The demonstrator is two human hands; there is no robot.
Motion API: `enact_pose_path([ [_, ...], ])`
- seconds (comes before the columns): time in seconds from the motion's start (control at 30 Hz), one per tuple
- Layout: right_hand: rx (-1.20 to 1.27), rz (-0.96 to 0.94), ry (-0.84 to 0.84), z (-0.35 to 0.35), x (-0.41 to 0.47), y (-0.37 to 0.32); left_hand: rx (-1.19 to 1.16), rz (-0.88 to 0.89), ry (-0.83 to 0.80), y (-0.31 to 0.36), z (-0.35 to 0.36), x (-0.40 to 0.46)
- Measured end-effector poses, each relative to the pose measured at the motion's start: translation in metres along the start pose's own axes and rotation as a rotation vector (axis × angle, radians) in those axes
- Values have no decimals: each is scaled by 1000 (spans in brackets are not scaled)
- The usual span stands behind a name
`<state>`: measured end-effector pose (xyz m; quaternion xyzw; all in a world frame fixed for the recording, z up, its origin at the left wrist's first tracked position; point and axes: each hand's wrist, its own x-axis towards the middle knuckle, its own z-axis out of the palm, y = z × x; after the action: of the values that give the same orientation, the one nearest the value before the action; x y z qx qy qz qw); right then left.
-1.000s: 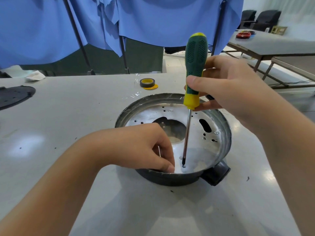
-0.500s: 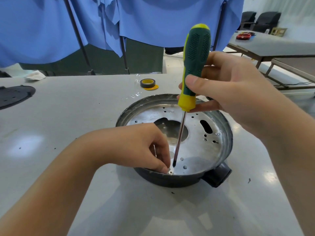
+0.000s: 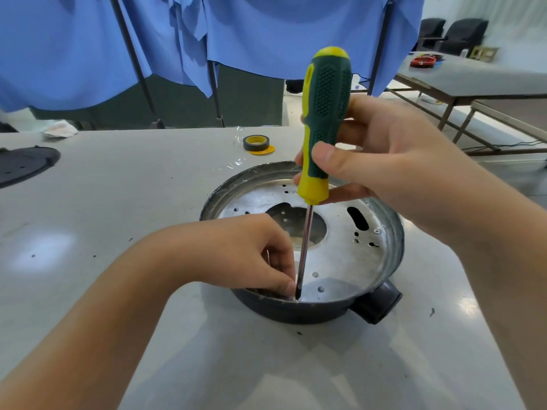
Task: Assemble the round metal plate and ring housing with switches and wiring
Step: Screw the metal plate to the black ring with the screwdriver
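Observation:
The round metal plate lies inside the dark ring housing in the middle of the grey table; a black knob-like stub sticks out at the housing's near right. My right hand grips a green and yellow screwdriver held nearly upright, its tip down at the plate's near edge. My left hand rests on the near left rim, fingertips pinched beside the tip, apparently on a small screw that is mostly hidden.
A roll of black tape with a yellow core lies behind the housing. A dark round perforated plate sits at the far left. Blue cloth hangs behind the table. Another table stands at the right.
The screwdriver tip shifted left from a hole near the plate's front to the spot at my left fingertips. The handle rose and tilted slightly. My left hand stayed on the rim.

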<state>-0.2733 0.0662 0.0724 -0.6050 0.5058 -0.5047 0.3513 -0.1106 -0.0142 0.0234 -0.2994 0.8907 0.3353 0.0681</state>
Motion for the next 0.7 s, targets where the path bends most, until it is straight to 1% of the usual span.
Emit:
enact_pose_path([
  [0.43, 13, -33, -55, -1, -1, 1, -25, -7, 6, 1, 1, 2],
  [0.7, 44, -103, -187, -4, -5, -2, -14, 4, 22, 2, 2, 2],
])
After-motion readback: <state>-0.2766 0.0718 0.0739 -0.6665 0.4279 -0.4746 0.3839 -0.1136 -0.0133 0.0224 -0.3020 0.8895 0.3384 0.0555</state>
